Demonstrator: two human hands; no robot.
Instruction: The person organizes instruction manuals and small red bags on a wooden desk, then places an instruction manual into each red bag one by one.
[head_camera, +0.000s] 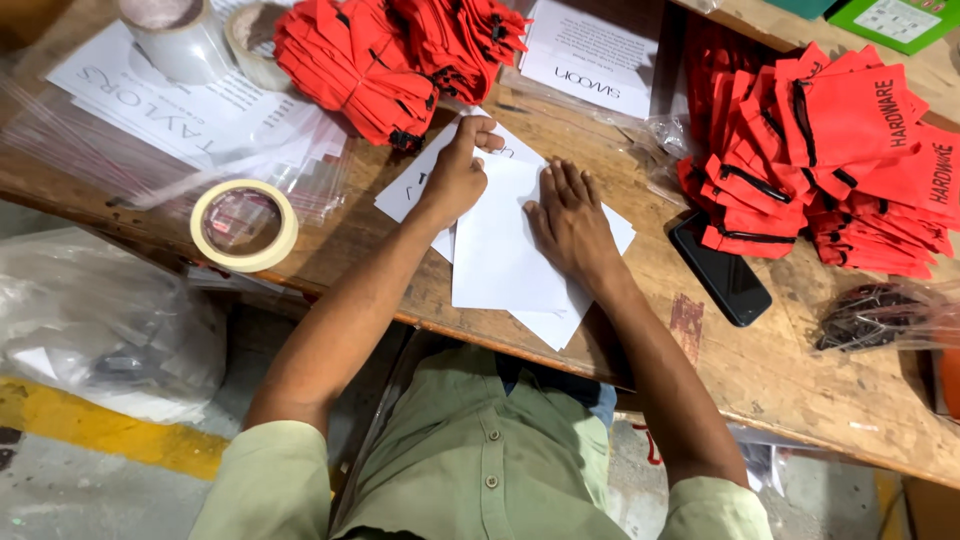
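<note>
A small stack of white paper sheets (500, 250) lies on the wooden table (760, 360) in front of me. My left hand (458, 172) rests on the far left part of the stack, thumb and fingers pinching a sheet's upper edge. My right hand (568, 222) lies flat, fingers spread, pressing the sheets down on the right side. Just beyond my left hand sits a pile of red zippered fabric pouches (390, 55).
A second pile of red pouches (830, 160) is at the right, a black phone (722, 270) beside it. A tape roll (244, 225) lies near the left edge, with clear plastic bags (200, 150), printed sheets (585, 55) and more tape rolls (180, 35) behind. A bag of dark parts (875, 315) sits far right.
</note>
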